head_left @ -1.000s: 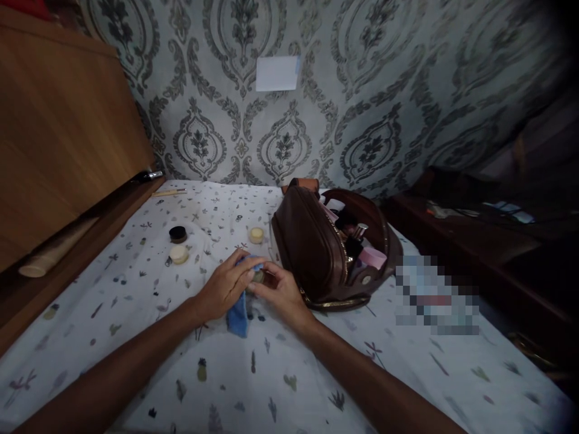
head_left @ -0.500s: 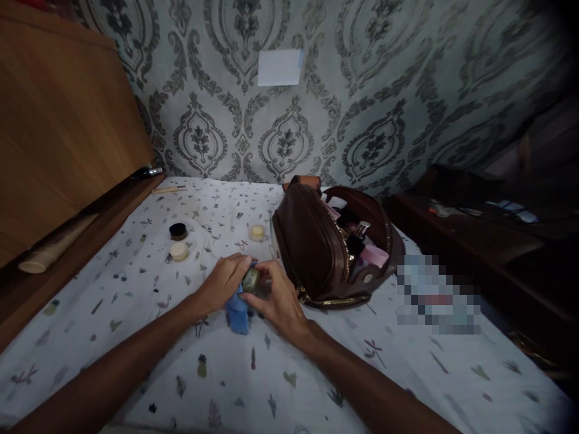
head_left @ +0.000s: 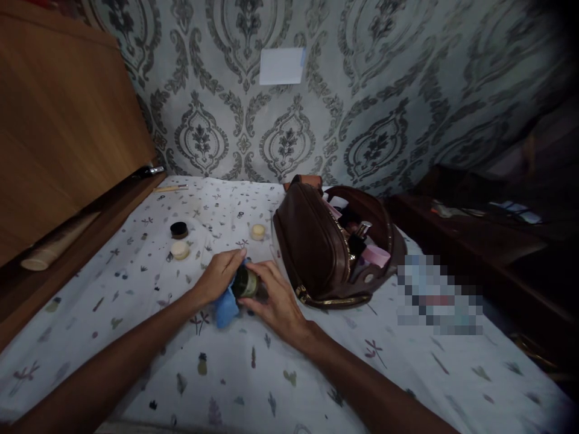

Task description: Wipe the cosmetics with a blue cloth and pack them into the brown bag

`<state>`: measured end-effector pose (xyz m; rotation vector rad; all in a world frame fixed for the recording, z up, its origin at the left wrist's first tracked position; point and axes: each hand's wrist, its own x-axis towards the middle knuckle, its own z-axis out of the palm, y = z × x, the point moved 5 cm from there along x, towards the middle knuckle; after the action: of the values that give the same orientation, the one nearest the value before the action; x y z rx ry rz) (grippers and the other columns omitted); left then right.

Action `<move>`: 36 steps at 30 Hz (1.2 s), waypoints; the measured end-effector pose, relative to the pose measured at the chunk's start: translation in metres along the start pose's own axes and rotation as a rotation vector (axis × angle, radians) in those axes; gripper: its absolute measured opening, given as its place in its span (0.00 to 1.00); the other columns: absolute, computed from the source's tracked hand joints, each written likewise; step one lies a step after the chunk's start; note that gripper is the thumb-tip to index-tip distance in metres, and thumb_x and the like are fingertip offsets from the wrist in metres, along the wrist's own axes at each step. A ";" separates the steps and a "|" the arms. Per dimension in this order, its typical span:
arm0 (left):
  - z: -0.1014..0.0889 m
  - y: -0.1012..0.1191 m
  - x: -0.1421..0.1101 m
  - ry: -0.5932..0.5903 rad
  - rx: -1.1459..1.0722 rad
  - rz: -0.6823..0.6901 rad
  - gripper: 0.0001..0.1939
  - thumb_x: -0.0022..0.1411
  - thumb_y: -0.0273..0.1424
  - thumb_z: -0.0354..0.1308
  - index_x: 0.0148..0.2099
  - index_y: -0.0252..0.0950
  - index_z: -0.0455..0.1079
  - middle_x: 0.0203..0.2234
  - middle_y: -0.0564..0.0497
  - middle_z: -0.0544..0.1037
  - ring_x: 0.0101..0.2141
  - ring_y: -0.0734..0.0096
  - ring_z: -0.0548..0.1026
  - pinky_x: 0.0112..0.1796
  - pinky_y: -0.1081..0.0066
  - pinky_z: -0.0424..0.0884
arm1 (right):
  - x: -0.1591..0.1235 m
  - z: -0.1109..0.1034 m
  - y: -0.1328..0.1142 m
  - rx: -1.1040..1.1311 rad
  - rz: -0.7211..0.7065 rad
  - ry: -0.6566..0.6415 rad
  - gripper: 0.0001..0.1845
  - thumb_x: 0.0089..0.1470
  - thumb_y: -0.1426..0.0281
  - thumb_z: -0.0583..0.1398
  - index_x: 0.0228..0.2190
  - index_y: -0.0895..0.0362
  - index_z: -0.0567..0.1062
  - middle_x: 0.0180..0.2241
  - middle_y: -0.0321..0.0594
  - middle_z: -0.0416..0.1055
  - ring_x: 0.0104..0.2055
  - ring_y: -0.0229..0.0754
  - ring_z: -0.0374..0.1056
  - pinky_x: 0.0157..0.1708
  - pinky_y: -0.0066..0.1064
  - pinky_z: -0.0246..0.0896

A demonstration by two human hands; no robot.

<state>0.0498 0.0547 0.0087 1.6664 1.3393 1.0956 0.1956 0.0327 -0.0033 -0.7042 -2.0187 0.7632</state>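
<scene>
Between my hands is a small dark jar (head_left: 245,282) with a pale label, tilted over the sheet. My right hand (head_left: 277,301) grips it from the right, thumb below and fingers above. A blue cloth (head_left: 225,308) is bunched in my left hand (head_left: 221,276), which presses it against the jar's left end. Two cream-coloured little jars (head_left: 180,250) and a black-lidded jar (head_left: 179,229) stand on the sheet beyond my hands. To the right of my right hand, an unzipped brown bag (head_left: 312,241) holds cosmetics and pink items.
A printed white sheet (head_left: 253,386) covers the surface. A slim brush (head_left: 170,188) lies at the back left beside a wooden cabinet (head_left: 63,120) with a ledge holding a beige tube (head_left: 58,244). Dark furniture (head_left: 470,241) borders the right side, and a patterned wall closes the back.
The jar has turned in my right hand so its dark end shows more. My left hand and the blue cloth have shifted slightly left along it.
</scene>
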 end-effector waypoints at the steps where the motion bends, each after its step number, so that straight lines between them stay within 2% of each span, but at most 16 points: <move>1: -0.001 0.000 0.001 0.011 0.010 0.013 0.24 0.67 0.50 0.47 0.26 0.39 0.57 0.21 0.56 0.63 0.27 0.70 0.64 0.32 0.69 0.62 | 0.000 0.000 0.001 0.014 0.007 0.003 0.33 0.52 0.70 0.69 0.57 0.48 0.67 0.48 0.42 0.68 0.50 0.49 0.68 0.52 0.42 0.67; 6: -0.001 -0.002 0.004 0.044 0.010 0.016 0.19 0.67 0.45 0.49 0.28 0.39 0.58 0.22 0.57 0.62 0.27 0.71 0.64 0.32 0.70 0.61 | 0.002 0.002 0.007 0.131 0.108 0.053 0.27 0.49 0.74 0.67 0.51 0.50 0.72 0.46 0.42 0.68 0.50 0.48 0.68 0.50 0.41 0.67; 11: -0.002 -0.005 0.004 0.109 -0.112 -0.037 0.21 0.65 0.51 0.51 0.31 0.39 0.63 0.27 0.55 0.69 0.34 0.68 0.68 0.39 0.68 0.67 | 0.007 -0.004 0.014 0.313 0.269 0.172 0.24 0.44 0.69 0.70 0.45 0.52 0.74 0.44 0.41 0.72 0.49 0.48 0.69 0.51 0.39 0.65; 14: 0.005 -0.013 0.003 0.103 -0.319 -0.147 0.26 0.61 0.57 0.54 0.34 0.37 0.69 0.32 0.51 0.76 0.39 0.64 0.71 0.45 0.67 0.68 | 0.009 -0.008 0.015 0.382 0.309 0.176 0.27 0.44 0.66 0.71 0.47 0.52 0.75 0.46 0.40 0.75 0.50 0.48 0.70 0.55 0.41 0.61; 16: 0.015 -0.018 0.000 0.052 -0.536 -0.271 0.29 0.57 0.59 0.58 0.37 0.36 0.72 0.33 0.50 0.78 0.39 0.63 0.73 0.44 0.66 0.69 | 0.010 -0.008 0.015 0.408 0.298 0.166 0.28 0.45 0.66 0.71 0.49 0.52 0.74 0.48 0.41 0.76 0.52 0.48 0.70 0.57 0.42 0.61; 18: 0.026 -0.020 -0.003 -0.022 -0.727 -0.381 0.31 0.53 0.59 0.62 0.39 0.34 0.74 0.32 0.50 0.79 0.37 0.63 0.75 0.42 0.67 0.70 | 0.009 -0.007 0.016 0.391 0.272 0.169 0.28 0.45 0.66 0.71 0.50 0.52 0.74 0.52 0.42 0.74 0.55 0.48 0.69 0.58 0.42 0.60; 21: 0.033 -0.018 -0.007 -0.087 -0.853 -0.434 0.28 0.52 0.55 0.66 0.40 0.34 0.76 0.31 0.49 0.81 0.36 0.63 0.77 0.41 0.68 0.71 | 0.007 -0.006 0.018 0.275 0.214 0.187 0.28 0.46 0.66 0.70 0.50 0.51 0.74 0.56 0.45 0.70 0.61 0.50 0.64 0.62 0.45 0.56; 24: 0.029 -0.019 -0.008 -0.015 -0.828 -0.414 0.27 0.53 0.54 0.67 0.40 0.34 0.77 0.32 0.50 0.82 0.38 0.64 0.77 0.43 0.69 0.70 | 0.006 -0.007 0.014 0.140 0.132 0.180 0.28 0.48 0.65 0.70 0.51 0.51 0.74 0.58 0.47 0.68 0.63 0.52 0.61 0.64 0.48 0.54; 26: 0.025 -0.022 -0.008 0.060 -0.777 -0.407 0.26 0.54 0.54 0.66 0.39 0.34 0.77 0.33 0.51 0.82 0.39 0.65 0.77 0.45 0.69 0.70 | 0.006 -0.009 0.008 0.076 0.079 0.174 0.28 0.50 0.66 0.69 0.53 0.51 0.73 0.57 0.48 0.67 0.63 0.52 0.62 0.62 0.47 0.56; 31: 0.019 -0.030 -0.012 0.179 -0.670 -0.494 0.28 0.54 0.55 0.64 0.39 0.34 0.78 0.32 0.49 0.82 0.41 0.61 0.79 0.47 0.67 0.71 | 0.006 -0.012 -0.009 -0.024 -0.014 0.166 0.24 0.54 0.65 0.68 0.52 0.52 0.72 0.48 0.45 0.73 0.52 0.49 0.68 0.53 0.43 0.65; 36: 0.009 -0.034 -0.014 0.222 -0.497 -0.455 0.29 0.55 0.56 0.62 0.41 0.33 0.78 0.35 0.44 0.83 0.46 0.55 0.79 0.50 0.61 0.72 | 0.005 -0.015 -0.017 -0.095 -0.082 0.191 0.25 0.52 0.64 0.70 0.49 0.54 0.72 0.42 0.43 0.74 0.46 0.49 0.69 0.45 0.40 0.67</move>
<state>0.0446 0.0474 -0.0287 0.8494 1.3522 1.2270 0.2022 0.0286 0.0184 -0.7164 -1.9064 0.5344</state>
